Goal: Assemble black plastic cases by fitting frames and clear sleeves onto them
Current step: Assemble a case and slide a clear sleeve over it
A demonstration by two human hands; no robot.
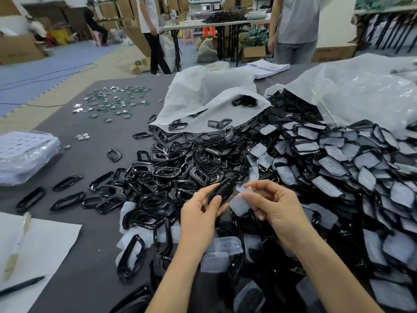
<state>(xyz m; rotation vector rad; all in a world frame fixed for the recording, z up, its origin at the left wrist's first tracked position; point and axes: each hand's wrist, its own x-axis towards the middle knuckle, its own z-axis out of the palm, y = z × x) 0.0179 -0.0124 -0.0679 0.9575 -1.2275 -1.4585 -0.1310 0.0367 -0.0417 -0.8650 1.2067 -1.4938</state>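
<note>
Loose black frames (pixel 67 201) lie scattered on the left of the grey table (pixel 94 152), thickening into a heap toward the middle. Just right of that heap the person's left hand (pixel 198 215) holds a black case (pixel 223 191) above the pile. The thumb lies across its near face, the fingers curl behind it, and its far end is tilted up. Beside it the right hand (pixel 276 205) pinches a clear sleeve (pixel 239 207) between thumb and curled fingertips. The sleeve's edge sits just beside the case, touching or nearly so (blur makes it hard to say which). Further right a large heap of sleeved cases (pixel 338 175) spills from a clear bag.

The step in hand looks like the sleeve fitting, with case and sleeve not yet joined. The next move likely calls for lining the sleeve's outline up with the case's face and pressing it on evenly, while the left hand steadies the case.

Whether this case already carries a frame cannot be told, since the thumb covers part of it and its dark surface shows little detail. The right fingertips are blurred, and the sleeve's far edge blends into the pale pieces behind.
</note>
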